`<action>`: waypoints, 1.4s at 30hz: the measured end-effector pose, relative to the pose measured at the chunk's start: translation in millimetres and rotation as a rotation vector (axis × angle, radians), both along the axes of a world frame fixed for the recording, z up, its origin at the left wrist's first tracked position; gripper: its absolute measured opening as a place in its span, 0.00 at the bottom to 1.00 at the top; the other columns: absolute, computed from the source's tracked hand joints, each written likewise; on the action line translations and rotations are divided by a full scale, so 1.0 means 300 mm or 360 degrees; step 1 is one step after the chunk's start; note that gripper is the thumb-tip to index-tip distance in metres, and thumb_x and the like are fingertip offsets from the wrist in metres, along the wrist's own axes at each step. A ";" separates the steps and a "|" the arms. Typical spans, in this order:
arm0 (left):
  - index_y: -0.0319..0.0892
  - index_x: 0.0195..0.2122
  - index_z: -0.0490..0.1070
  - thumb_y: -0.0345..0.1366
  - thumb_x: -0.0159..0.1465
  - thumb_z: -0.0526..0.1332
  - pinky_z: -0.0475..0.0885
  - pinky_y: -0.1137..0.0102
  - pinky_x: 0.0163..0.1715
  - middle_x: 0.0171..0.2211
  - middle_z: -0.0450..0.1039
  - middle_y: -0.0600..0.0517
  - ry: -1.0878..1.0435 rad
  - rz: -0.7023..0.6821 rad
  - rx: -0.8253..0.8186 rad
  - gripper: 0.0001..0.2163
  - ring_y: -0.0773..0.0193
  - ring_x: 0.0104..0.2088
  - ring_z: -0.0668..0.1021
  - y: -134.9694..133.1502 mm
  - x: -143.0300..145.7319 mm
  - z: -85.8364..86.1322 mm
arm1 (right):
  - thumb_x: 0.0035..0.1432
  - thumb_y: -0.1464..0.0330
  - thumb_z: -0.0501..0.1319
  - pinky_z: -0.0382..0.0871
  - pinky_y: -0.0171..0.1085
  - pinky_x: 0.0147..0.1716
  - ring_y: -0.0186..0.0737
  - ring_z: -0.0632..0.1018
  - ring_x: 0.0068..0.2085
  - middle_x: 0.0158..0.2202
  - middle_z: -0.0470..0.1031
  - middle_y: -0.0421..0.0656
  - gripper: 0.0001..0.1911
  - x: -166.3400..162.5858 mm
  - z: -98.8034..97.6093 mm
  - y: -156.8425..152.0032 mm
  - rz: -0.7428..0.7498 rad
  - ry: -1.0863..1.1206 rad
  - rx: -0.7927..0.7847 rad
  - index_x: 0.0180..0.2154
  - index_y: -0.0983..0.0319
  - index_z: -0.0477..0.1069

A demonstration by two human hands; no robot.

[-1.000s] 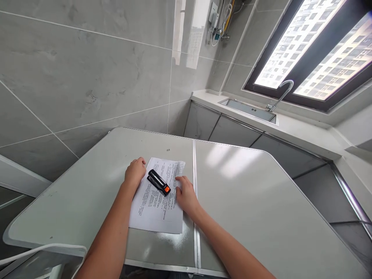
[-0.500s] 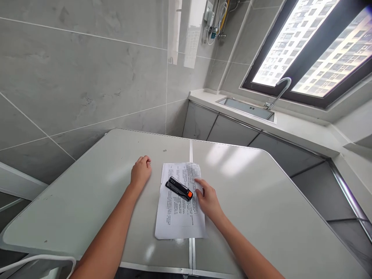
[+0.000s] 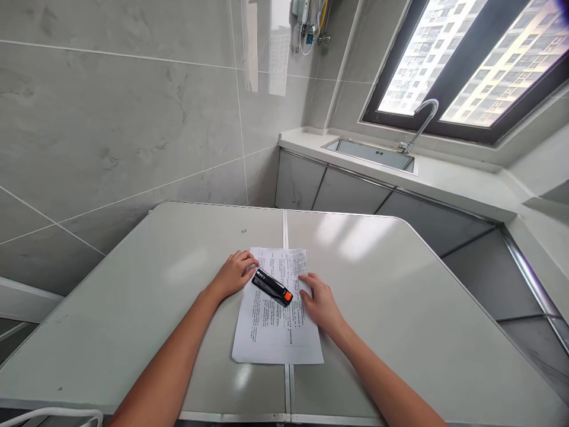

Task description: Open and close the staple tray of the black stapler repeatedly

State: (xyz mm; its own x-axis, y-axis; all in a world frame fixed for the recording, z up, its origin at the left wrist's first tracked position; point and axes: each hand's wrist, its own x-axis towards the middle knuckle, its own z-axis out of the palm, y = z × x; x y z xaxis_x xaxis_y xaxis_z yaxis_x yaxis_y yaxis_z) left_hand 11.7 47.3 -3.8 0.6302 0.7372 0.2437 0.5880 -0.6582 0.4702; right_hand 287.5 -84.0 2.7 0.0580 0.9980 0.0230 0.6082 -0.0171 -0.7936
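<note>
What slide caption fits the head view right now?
Left hand and right hand at opposite sides of printed paper, a black-and-orange stapler lying on it, on a pale table.

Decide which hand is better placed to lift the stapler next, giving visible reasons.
Probably the left hand: its thumb lies right by the black end of the stapler. The right hand, at the right side of the paper, shows a wider gap to the orange-marked end.
</note>
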 end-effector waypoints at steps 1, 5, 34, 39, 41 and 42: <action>0.47 0.44 0.77 0.33 0.69 0.58 0.69 0.61 0.48 0.45 0.76 0.50 0.0014 0.0003 -0.0009 0.09 0.57 0.46 0.75 0.001 -0.001 -0.001 | 0.62 0.71 0.55 0.72 0.47 0.56 0.47 0.77 0.53 0.56 0.73 0.47 0.20 0.003 -0.003 0.000 -0.0019 -0.0014 0.0007 0.53 0.59 0.75; 0.48 0.45 0.77 0.32 0.69 0.58 0.68 0.61 0.49 0.45 0.75 0.50 0.0014 0.0011 -0.0007 0.09 0.56 0.47 0.75 0.000 -0.003 0.002 | 0.59 0.71 0.58 0.75 0.46 0.45 0.42 0.79 0.39 0.58 0.70 0.49 0.17 0.027 -0.024 0.003 -0.0154 -0.0104 -0.0012 0.48 0.60 0.78; 0.47 0.45 0.77 0.31 0.71 0.55 0.69 0.58 0.54 0.52 0.75 0.49 0.0002 -0.0069 0.0073 0.10 0.56 0.53 0.75 -0.001 -0.007 -0.013 | 0.69 0.75 0.48 0.59 0.54 0.68 0.48 0.73 0.62 0.62 0.72 0.49 0.24 -0.005 -0.090 0.054 0.0079 -0.0590 0.0461 0.58 0.60 0.74; 0.48 0.50 0.76 0.30 0.71 0.54 0.70 0.58 0.58 0.56 0.76 0.49 -0.0038 -0.0164 0.0029 0.13 0.58 0.55 0.77 -0.003 -0.010 -0.020 | 0.69 0.74 0.49 0.62 0.51 0.65 0.49 0.73 0.60 0.61 0.73 0.49 0.22 -0.009 -0.089 0.057 0.0045 -0.0589 0.0483 0.56 0.61 0.75; 0.47 0.50 0.77 0.29 0.71 0.54 0.70 0.57 0.59 0.56 0.76 0.49 -0.0063 -0.0166 0.0022 0.14 0.57 0.56 0.77 -0.002 -0.011 -0.020 | 0.68 0.74 0.49 0.63 0.51 0.64 0.49 0.73 0.60 0.61 0.73 0.49 0.22 -0.011 -0.087 0.058 0.0044 -0.0576 0.0472 0.56 0.61 0.76; 0.47 0.50 0.77 0.29 0.70 0.54 0.70 0.57 0.59 0.56 0.77 0.48 -0.0069 -0.0166 0.0020 0.14 0.57 0.56 0.77 -0.002 -0.011 -0.020 | 0.68 0.75 0.50 0.63 0.50 0.64 0.49 0.73 0.60 0.60 0.73 0.49 0.22 -0.011 -0.086 0.058 0.0044 -0.0565 0.0469 0.55 0.61 0.76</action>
